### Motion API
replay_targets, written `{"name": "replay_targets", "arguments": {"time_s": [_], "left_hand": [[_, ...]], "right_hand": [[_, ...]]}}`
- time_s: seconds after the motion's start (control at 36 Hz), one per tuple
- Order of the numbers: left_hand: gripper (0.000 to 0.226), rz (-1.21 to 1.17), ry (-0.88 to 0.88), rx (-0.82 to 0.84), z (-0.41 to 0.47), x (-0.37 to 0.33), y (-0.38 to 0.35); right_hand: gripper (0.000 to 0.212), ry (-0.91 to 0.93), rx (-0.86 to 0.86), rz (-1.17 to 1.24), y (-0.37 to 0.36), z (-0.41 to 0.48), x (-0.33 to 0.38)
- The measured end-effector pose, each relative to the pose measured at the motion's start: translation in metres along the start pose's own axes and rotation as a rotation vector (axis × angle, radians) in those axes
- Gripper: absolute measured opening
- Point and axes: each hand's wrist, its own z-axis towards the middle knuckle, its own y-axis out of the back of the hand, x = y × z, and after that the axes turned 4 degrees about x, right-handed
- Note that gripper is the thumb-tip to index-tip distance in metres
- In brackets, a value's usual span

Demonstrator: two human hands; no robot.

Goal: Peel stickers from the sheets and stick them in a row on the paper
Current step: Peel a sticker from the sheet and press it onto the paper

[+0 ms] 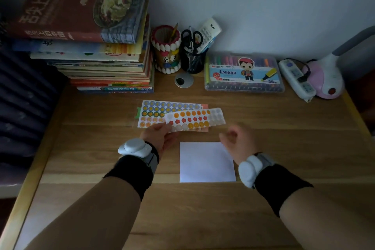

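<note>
My left hand [160, 136] grips the near left corner of a sticker sheet [195, 119] with orange dots, red stars and several blank white spots, lifted slightly off the desk. Under and behind it lies a pile of other sticker sheets [156, 110] with blue, green and orange dots. A blank white square of paper [207, 162] lies flat on the desk just in front of the sheets. My right hand [238, 142] hovers over the paper's far right corner, blurred, with curled fingers and nothing visible in them.
A tall stack of books [97, 46] stands at the back left. Along the wall are a pen holder [166, 53], a mesh cup with scissors [192, 55], a marker box [243, 73], a power strip [297, 79] and a pink lamp base [322, 81].
</note>
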Motion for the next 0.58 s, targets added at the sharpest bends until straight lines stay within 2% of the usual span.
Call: {"name": "replay_targets", "arguments": {"time_s": [0.08,0.19,0.36,0.58], "left_hand": [[0.010,-0.064,-0.037,-0.017,0.007,-0.009,0.001],[0.015,-0.097,-0.058,-0.050,0.015,-0.016,0.007],[0.027,-0.122,0.012,-0.017,0.018,-0.014,-0.003],[0.032,-0.066,0.013,0.083,0.010,-0.009,-0.020]], "right_hand": [[0.029,0.252,0.090,-0.190,-0.013,-0.011,-0.009],[0.045,0.374,0.210,-0.362,-0.022,-0.021,-0.009],[0.048,0.383,0.322,-0.425,-0.024,-0.022,0.004],[0.046,0.398,0.240,-0.398,-0.020,-0.021,0.008]]}}
